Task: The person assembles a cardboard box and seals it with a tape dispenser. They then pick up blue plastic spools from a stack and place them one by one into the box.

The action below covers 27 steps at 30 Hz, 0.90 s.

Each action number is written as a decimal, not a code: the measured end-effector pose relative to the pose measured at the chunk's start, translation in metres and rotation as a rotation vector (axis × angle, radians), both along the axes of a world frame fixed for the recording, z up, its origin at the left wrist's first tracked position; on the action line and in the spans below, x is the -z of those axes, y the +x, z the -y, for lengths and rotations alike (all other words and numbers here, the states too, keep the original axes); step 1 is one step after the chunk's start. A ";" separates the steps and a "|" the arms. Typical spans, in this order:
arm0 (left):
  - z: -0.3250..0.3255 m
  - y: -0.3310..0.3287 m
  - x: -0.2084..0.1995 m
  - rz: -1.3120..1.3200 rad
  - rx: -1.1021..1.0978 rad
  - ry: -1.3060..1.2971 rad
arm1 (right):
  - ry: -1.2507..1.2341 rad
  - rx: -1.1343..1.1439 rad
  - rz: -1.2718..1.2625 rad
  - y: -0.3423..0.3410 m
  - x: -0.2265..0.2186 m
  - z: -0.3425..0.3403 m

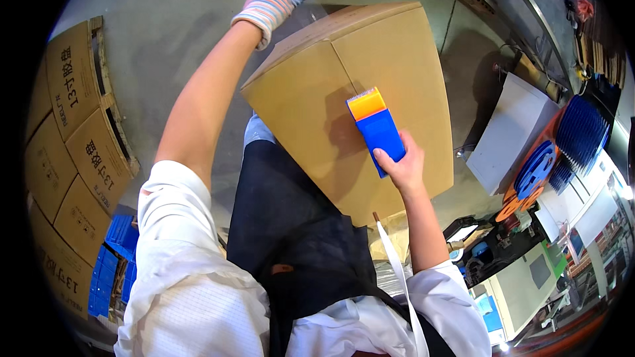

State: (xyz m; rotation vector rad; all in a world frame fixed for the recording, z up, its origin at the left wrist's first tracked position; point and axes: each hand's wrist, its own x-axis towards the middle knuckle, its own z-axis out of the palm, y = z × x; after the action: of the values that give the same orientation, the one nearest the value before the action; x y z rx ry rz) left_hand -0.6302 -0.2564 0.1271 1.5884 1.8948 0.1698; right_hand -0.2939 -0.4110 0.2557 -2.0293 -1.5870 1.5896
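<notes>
Left grip (271, 5), gloved: opening and contents cannot be told; carton (418, 99) lies to its right. Right grip (405, 162) is closed around a blue-and-orange tape dispenser (380, 133) projecting ahead (toothed edge (361, 95) exposed); careless tilting could score the carton beneath.

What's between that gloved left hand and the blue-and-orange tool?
In the head view: a strip of grey floor beside the left hand, then the cardboard box, its seam leading toward the blue-and-orange tool.
</notes>
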 end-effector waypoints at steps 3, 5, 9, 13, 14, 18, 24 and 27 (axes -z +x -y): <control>0.008 0.011 0.037 -0.073 0.109 -0.057 | 0.036 -0.049 0.040 -0.001 0.004 0.002; 0.013 0.028 0.051 0.010 0.205 -0.157 | 0.060 -0.073 0.049 0.001 0.010 0.005; 0.024 0.045 0.063 0.092 0.073 -0.396 | 0.056 -0.040 0.029 0.002 0.013 0.008; 0.022 0.035 0.056 -0.121 0.070 -0.396 | 0.052 -0.057 0.022 0.003 0.016 0.003; 0.018 0.037 0.045 -0.196 0.100 -0.371 | 0.063 -0.059 0.023 0.004 0.017 0.005; 0.028 0.053 0.059 0.695 -0.006 -0.301 | 0.061 -0.039 -0.017 0.006 0.016 0.005; 0.034 0.059 0.022 0.848 -0.114 -0.796 | 0.025 -0.048 0.005 0.011 0.019 0.008; 0.018 0.064 -0.011 0.565 -0.123 -0.781 | 0.037 -0.049 -0.010 0.011 0.019 0.006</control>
State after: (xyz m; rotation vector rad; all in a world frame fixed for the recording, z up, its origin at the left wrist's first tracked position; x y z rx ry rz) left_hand -0.5666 -0.2740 0.1381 0.7852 1.3564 -0.0667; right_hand -0.2832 -0.4174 0.2366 -1.9759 -1.6621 1.5716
